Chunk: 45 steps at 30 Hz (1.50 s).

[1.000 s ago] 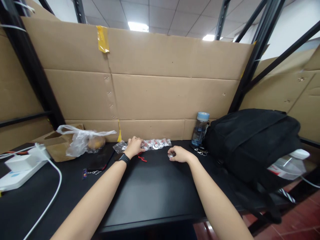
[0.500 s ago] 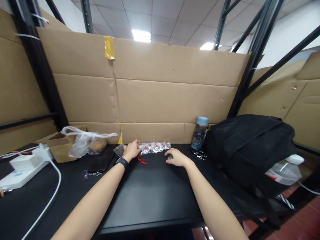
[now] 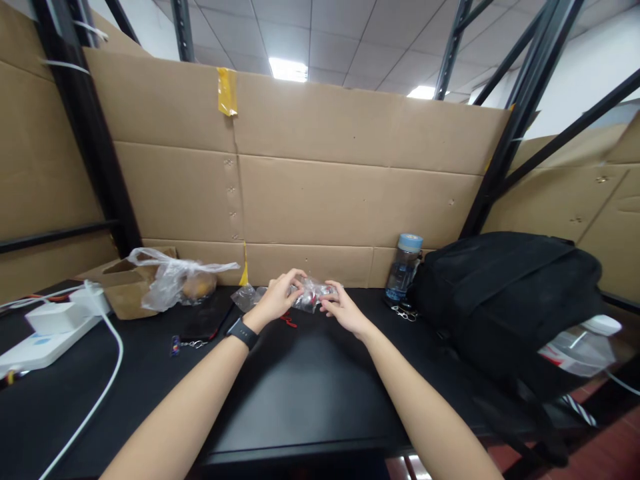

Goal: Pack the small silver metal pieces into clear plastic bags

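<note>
Several small clear plastic packets (image 3: pixel 309 297) with shiny silver and red contents lie in a row by the cardboard wall; what is inside them is too small to name. My left hand (image 3: pixel 278 298), with a dark watch on the wrist, pinches the packets from the left, thumb and fingers curled at their edge. From the right, my right hand (image 3: pixel 346 312) has thumb and fingers closed on the other end. A red cord (image 3: pixel 289 321) lies on the black table under my left hand. Just left of that hand rests another clear plastic bag (image 3: pixel 243 298).
A water bottle with a blue lid (image 3: pixel 404 268) and a black backpack (image 3: pixel 505 300) stand on the right. On the left are a tied plastic bag (image 3: pixel 175 280), a paper bag (image 3: pixel 125 293), a dark pouch (image 3: pixel 203 325) with a keychain, and a white power strip (image 3: pixel 47 343) with cables.
My left hand has moved slightly right onto the packets. The right hand has come up and left from the table to their right end. The view has shifted a little.
</note>
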Motion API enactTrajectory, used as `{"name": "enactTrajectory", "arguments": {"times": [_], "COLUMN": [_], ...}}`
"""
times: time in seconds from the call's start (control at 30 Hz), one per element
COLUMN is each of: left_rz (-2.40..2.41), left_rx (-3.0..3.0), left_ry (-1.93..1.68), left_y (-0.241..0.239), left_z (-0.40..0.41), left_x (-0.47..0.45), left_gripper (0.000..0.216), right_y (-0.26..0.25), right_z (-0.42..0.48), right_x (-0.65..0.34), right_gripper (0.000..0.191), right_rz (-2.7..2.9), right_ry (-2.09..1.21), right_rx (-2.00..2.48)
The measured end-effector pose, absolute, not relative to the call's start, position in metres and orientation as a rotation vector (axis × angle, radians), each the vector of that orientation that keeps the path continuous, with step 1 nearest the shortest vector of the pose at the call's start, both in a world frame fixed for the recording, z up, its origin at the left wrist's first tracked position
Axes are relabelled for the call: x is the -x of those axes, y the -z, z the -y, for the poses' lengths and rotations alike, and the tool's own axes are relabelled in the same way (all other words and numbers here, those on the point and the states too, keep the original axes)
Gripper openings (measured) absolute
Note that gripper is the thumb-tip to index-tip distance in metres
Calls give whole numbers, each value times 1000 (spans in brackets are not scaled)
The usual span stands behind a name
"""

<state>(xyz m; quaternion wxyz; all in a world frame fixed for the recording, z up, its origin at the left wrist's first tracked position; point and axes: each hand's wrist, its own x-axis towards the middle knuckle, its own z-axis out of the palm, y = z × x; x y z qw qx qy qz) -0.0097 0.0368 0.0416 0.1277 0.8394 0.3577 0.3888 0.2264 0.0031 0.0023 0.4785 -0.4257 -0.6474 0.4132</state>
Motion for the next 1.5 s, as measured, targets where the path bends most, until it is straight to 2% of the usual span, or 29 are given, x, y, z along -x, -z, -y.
{"name": "enactTrajectory", "arguments": {"times": [0.1, 0.33, 0.5, 0.67, 0.77, 0.83, 0.97, 1.13, 1.33, 1.5], "left_rz": [-948, -856, -929, -1089, -1212, -1274, -1349, -1349, -1054, -739], "left_rx": [-2343, -2098, -2153, -2384, -2449, -2475, -2498, -2484, -2338, -2137], "left_ry": [-1240, -1357, -1303, -1144, -1087, -1088, -1103, -1091, -1178, -1122], "left_y": [-38, -15, -15, -25, -28, -28, -27, -28, -22, -11], "left_z": [-33, -44, -44, -31, -25, -24, -24, -21, -32, -45], "left_x": [5, -8, -9, -4, -6, -7, -9, -11, -9, -9], "left_gripper": [27, 18, 14, 25, 28, 26, 21, 14, 17, 24], "right_y": [-3, -5, -10, -15, -13, -10, -6, -2, -5, -4], "right_z": [-1, 0, 1, 0, -2, -5, -12, -16, -13, -12], "right_x": [-223, -222, -224, -228, -228, -228, -231, -235, -231, -227], "right_gripper": [68, 81, 68, 46, 51, 54, 34, 24, 16, 16], "right_rz": [1413, 1282, 1280, 1409, 1439, 1459, 1671, 1761, 1695, 1541], "right_ry": [-1183, -1202, -1042, -903, -895, -842, -605, -393, -416, -815], "right_rx": [937, 925, 1041, 1010, 980, 965, 1037, 1260, 1226, 1069]}}
